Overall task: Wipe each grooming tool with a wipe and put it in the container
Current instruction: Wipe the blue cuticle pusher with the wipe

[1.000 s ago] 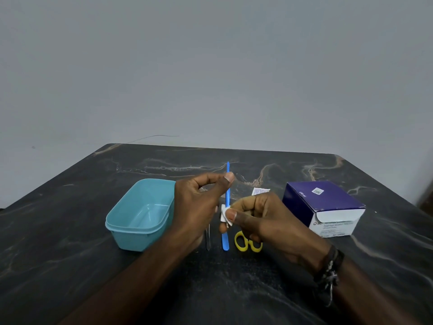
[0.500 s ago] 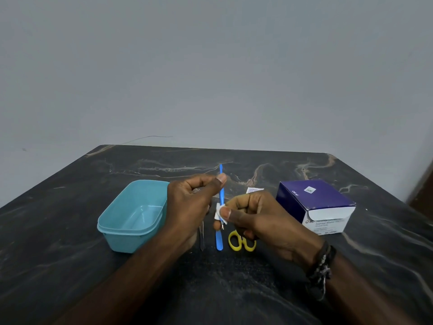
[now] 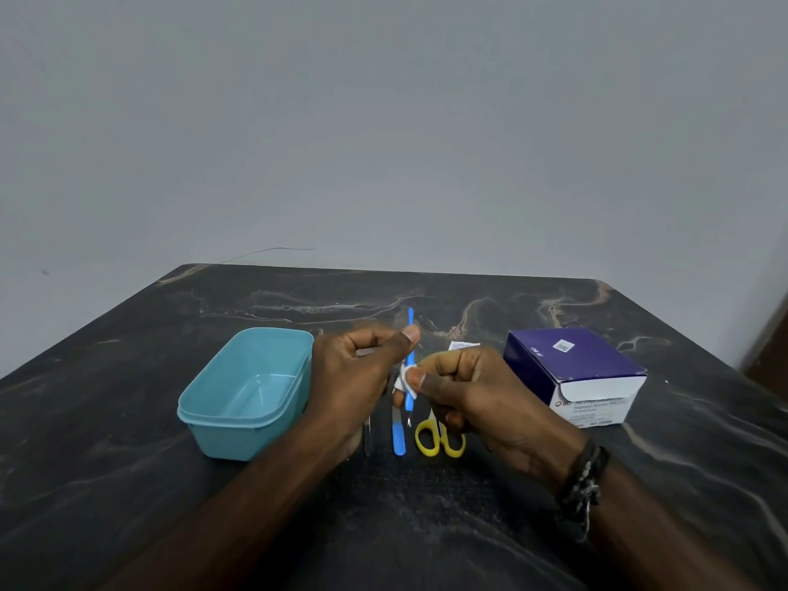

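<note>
My left hand (image 3: 362,377) pinches a thin blue grooming tool (image 3: 410,334) and holds it upright above the table. My right hand (image 3: 473,394) pinches a small white wipe (image 3: 404,380) around the tool's lower shaft; its metal tip pokes out below my thumb. An empty teal container (image 3: 251,390) stands just left of my left hand. On the table under my hands lie a slim metal tool (image 3: 367,439), a second blue-handled tool (image 3: 398,439) and yellow-handled scissors (image 3: 439,439).
A purple and white box of wipes (image 3: 575,368) sits to the right of my hands. A torn wipe packet (image 3: 462,345) lies behind my right hand. The dark marble table (image 3: 426,526) ends at a grey wall.
Both hands keep their hold on the blue tool and the wipe. The tool's metal tip now shows below the wipe. The view has shifted slightly.
</note>
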Demonstrator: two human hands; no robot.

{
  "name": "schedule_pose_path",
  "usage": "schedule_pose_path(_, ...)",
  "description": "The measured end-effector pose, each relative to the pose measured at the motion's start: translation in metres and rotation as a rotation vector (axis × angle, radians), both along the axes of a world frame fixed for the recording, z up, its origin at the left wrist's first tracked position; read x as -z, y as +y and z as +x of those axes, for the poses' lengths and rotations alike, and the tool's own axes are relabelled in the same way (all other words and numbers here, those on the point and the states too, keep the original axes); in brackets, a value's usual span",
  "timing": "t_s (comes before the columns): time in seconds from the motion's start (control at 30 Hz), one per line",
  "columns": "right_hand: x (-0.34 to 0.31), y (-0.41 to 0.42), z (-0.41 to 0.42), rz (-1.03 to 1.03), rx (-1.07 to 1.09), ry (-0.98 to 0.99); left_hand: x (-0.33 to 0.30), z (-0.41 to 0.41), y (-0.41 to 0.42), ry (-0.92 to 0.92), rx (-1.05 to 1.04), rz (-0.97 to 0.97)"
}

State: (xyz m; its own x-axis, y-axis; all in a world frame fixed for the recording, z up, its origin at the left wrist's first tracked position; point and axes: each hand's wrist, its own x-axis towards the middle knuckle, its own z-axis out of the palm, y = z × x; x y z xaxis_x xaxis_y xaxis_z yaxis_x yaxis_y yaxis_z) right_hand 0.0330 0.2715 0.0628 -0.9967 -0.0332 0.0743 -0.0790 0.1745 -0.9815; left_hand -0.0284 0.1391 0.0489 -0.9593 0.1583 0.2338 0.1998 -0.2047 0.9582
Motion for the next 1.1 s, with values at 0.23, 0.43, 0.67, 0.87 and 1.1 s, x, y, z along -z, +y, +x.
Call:
schedule_pose_path(0.23,0.000,0.004,-0.007,-0.199,0.209,0.132,-0.003,0.005,0.000,-0.062,0.095,-0.008)
schedule_pose_path(0.43,0.005,0.009,-0.012,-0.266,0.358,0.213,0.000,0.009,0.000,-0.064,0.240,-0.131)
schedule_pose_path(0.67,0.006,0.006,-0.012,-0.233,0.362,0.210,0.002,0.008,0.001,-0.017,0.290,-0.155)
schedule_pose_path(0.87,0.003,0.010,-0.011,-0.240,0.410,0.253,0.007,0.009,0.003,0.085,0.273,-0.202)
schedule_pose_path(1.1,0.006,0.007,-0.012,-0.198,0.330,0.213,0.007,0.003,-0.001,0.126,0.226,-0.195)
